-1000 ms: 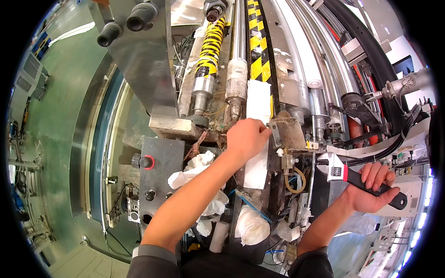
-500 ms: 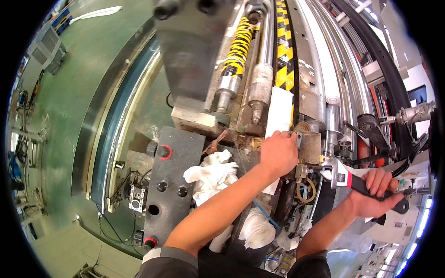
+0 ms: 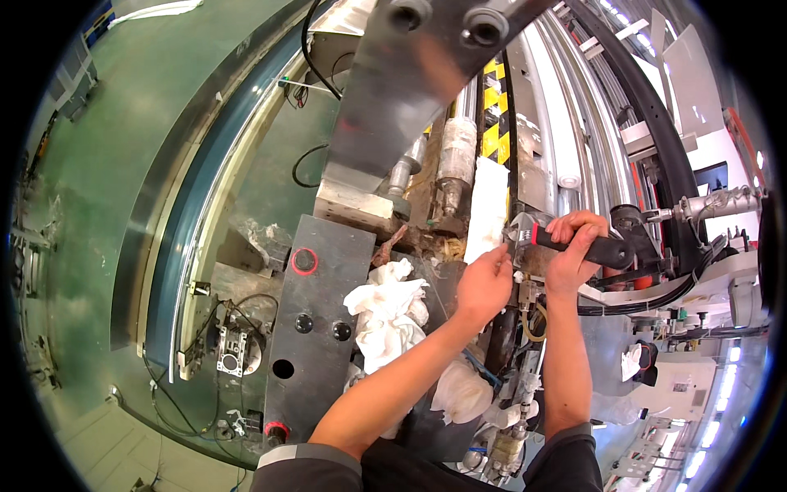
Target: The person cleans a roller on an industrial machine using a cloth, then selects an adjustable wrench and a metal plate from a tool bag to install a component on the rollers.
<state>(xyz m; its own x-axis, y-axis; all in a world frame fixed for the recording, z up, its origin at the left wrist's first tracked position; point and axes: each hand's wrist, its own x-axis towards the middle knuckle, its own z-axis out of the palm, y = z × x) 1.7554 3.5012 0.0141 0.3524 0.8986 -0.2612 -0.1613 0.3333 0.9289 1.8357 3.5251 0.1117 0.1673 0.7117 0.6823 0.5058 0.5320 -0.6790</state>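
My right hand (image 3: 578,246) is wrapped around the black handle of an adjustable wrench (image 3: 602,250), which has a red band near its head. The wrench head lies over a metal machine part (image 3: 535,259), with its jaws pointing left. Right beside the jaws is my left hand (image 3: 485,285), its fingers curled and pressed together; what they pinch, if anything, is hidden. A white cloth strip (image 3: 487,205) runs away from the left hand's far side. Left of my left forearm, a crumpled white rag (image 3: 387,312) lies by a dark metal block (image 3: 316,328).
A large dark metal plate (image 3: 393,98) overhangs at the far middle. Long rollers (image 3: 553,107) and a yellow-black striped bar (image 3: 495,115) stretch away. A white cloth bundle (image 3: 461,392) sits under my forearm. Black cables (image 3: 648,303) run at the right.
My right hand has brought the wrench left and away from me, onto the machine part. My left hand has shifted slightly down and left. The view has turned somewhat.
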